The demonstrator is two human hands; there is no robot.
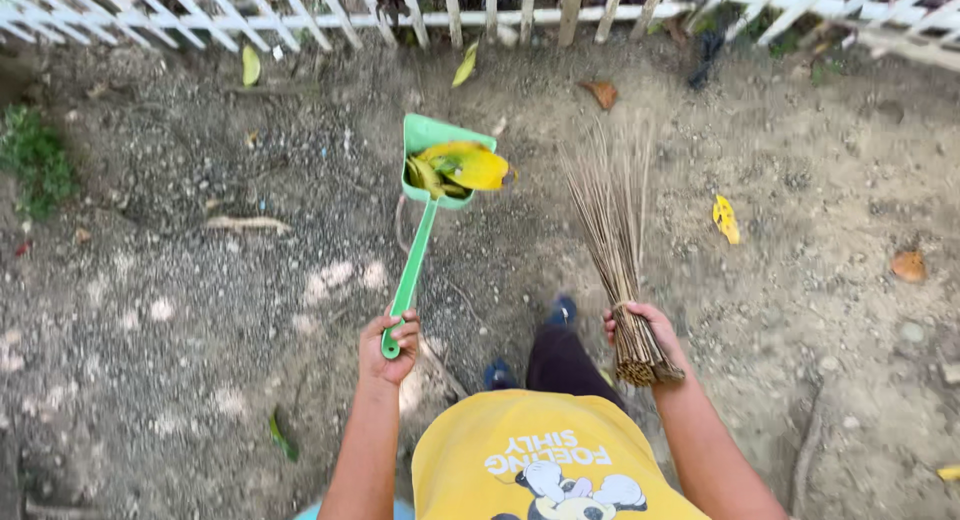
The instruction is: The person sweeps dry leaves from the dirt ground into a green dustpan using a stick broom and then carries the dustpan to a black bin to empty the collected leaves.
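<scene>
Nearest, the left hand (389, 346) clenches the handle of a green dustpan (432, 185) holding yellow leaves (462, 167), raised over bare dirt ground (180, 310). Right hand (640, 332) grasps a stick broom (612, 240), bristles pointing toward the white fence (300, 20).

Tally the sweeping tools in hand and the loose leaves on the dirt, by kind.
Green dustpan, left hand: 1
Stick broom, right hand: 1
Yellow leaves on the ground: 4
Brown leaves on the ground: 2
Total: 8
</scene>
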